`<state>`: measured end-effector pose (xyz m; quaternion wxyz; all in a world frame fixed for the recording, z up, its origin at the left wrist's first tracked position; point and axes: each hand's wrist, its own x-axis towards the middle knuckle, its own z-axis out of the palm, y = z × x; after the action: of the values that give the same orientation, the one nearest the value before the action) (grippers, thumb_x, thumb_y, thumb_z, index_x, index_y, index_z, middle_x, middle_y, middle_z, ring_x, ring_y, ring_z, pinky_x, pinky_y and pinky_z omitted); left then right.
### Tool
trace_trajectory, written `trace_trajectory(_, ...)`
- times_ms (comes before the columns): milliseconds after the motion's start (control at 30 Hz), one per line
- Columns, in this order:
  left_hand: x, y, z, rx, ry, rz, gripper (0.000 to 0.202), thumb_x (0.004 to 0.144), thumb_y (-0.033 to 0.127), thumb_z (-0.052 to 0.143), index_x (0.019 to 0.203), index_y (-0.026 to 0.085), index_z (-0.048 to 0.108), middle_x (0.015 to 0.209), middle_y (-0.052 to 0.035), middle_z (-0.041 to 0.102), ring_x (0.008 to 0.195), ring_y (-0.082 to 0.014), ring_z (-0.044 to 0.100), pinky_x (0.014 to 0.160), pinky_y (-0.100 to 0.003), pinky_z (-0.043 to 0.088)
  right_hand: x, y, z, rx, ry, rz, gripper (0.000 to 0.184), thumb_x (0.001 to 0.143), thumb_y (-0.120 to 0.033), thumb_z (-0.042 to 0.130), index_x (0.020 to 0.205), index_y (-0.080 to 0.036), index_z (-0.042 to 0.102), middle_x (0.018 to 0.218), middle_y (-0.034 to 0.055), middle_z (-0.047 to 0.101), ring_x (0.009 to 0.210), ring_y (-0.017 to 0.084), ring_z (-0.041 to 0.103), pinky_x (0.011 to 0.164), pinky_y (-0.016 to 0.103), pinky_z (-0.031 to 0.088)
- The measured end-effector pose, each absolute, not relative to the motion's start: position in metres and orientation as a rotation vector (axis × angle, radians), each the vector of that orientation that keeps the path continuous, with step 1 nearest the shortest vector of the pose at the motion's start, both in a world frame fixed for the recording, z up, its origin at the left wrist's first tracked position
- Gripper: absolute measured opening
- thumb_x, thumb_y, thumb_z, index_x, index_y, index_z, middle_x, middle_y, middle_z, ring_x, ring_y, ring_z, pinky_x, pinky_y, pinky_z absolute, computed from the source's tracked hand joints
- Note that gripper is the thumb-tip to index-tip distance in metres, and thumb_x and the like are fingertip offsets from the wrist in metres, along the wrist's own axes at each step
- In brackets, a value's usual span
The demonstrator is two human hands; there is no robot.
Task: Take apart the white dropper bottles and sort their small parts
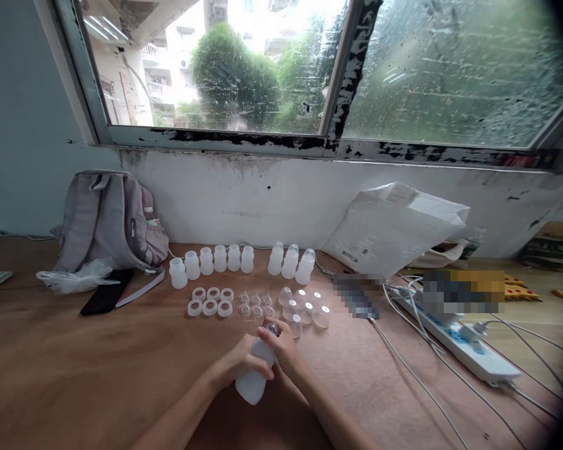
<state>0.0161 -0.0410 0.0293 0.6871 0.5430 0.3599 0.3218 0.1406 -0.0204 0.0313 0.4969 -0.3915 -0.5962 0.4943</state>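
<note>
A frosted white baby bottle [251, 387] is tilted near the table's front edge, its base toward me. My left hand [238, 361] wraps round its body. At the neck, the fingers of my right hand [285, 347] close over the bottle's clear top [273, 328], mostly covering it. Just beyond my hands lie clear teats [256, 304] in two short rows. White collar rings [209, 307] are set out to their left, and transparent dome caps [306, 307] to their right. Behind stand several open bottles [206, 261] in a row and three bottles with clear caps [289, 262].
A grey backpack [110, 219], a crumpled plastic bag [77, 278] and a black phone-like slab [107, 294] are on the left. A white plastic sack [389, 231] leans on the wall at right. A power strip [469, 350] with trailing cables crosses the right side.
</note>
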Motion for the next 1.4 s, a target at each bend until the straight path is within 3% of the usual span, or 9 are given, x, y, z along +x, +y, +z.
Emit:
trace_trajectory(233, 0.022, -0.045, 0.015, 0.601, 0.105, 0.528, 0.03, 0.054, 0.035, 0.048, 0.072, 0.011, 0.054, 0.052, 0.0002, 0.044, 0.044, -0.0087, 0.038, 0.04, -0.022, 0.021, 0.142, -0.028, 0.046, -0.686, -1.321, 1.62, 0.025, 0.066, -0.041, 0.059, 0.068, -0.018, 0.051, 0.059, -0.0026, 0.043, 0.05, 0.009, 0.037, 0.043, 0.02, 0.027)
trace_trajectory(467, 0.024, -0.042, 0.002, 0.526, -0.078, 0.543, 0.032, 0.055, 0.04, 0.053, 0.073, 0.014, 0.048, 0.054, 0.0024, 0.038, 0.046, -0.0081, 0.035, 0.04, -0.02, 0.016, 0.15, -0.023, 0.054, -0.616, -1.343, 1.73, 0.033, 0.065, -0.041, 0.062, 0.089, -0.022, 0.05, 0.069, -0.0018, 0.049, 0.06, 0.011, 0.043, 0.051, 0.02, 0.033)
trace_trajectory(600, 0.02, -0.04, 0.002, 0.478, -0.092, 0.66, 0.034, 0.057, 0.043, 0.055, 0.074, 0.015, 0.046, 0.056, 0.0033, 0.036, 0.047, -0.0073, 0.032, 0.04, -0.02, 0.016, 0.15, -0.017, 0.049, -0.736, -1.397, 1.63, 0.032, 0.067, -0.043, 0.062, 0.087, -0.022, 0.051, 0.076, -0.0004, 0.051, 0.066, 0.012, 0.046, 0.055, 0.022, 0.037)
trace_trajectory(767, 0.011, -0.031, 0.002, 0.483, -0.096, 0.698, 0.034, 0.058, 0.043, 0.057, 0.072, 0.015, 0.046, 0.057, 0.0037, 0.035, 0.047, -0.007, 0.031, 0.039, -0.02, 0.016, 0.147, -0.011, 0.044, -0.893, -1.438, 1.474, 0.027, 0.067, -0.043, 0.061, 0.08, -0.022, 0.052, 0.064, -0.0034, 0.049, 0.057, 0.011, 0.045, 0.048, 0.022, 0.035)
trace_trajectory(1067, 0.011, -0.029, 0.005, 0.585, -0.004, 0.72, 0.034, 0.058, 0.043, 0.054, 0.074, 0.014, 0.049, 0.056, 0.0028, 0.039, 0.046, -0.0069, 0.035, 0.039, -0.02, 0.02, 0.149, -0.015, 0.046, -0.742, -1.256, 1.589, 0.02, 0.066, -0.029, 0.064, 0.082, -0.022, 0.054, 0.071, -0.0024, 0.052, 0.062, 0.011, 0.048, 0.053, 0.021, 0.038)
trace_trajectory(1233, 0.014, -0.033, 0.005, 0.641, 0.116, 0.598, 0.031, 0.056, 0.033, 0.049, 0.076, 0.01, 0.053, 0.057, -0.0005, 0.046, 0.047, -0.0088, 0.04, 0.041, -0.022, 0.024, 0.149, -0.016, 0.048, -0.76, -1.103, 1.576, 0.019, 0.072, -0.037, 0.057, 0.068, -0.019, 0.053, 0.063, -0.0028, 0.047, 0.055, 0.01, 0.043, 0.048, 0.02, 0.034)
trace_trajectory(1400, 0.016, -0.034, 0.004, 0.661, 0.159, 0.558, 0.028, 0.055, 0.029, 0.046, 0.074, 0.01, 0.054, 0.055, -0.0014, 0.047, 0.045, -0.0095, 0.041, 0.04, -0.022, 0.023, 0.152, -0.013, 0.048, -0.747, -1.064, 1.579, 0.023, 0.069, -0.033, 0.062, 0.058, -0.017, 0.051, 0.056, -0.0036, 0.045, 0.052, 0.009, 0.04, 0.048, 0.021, 0.031)
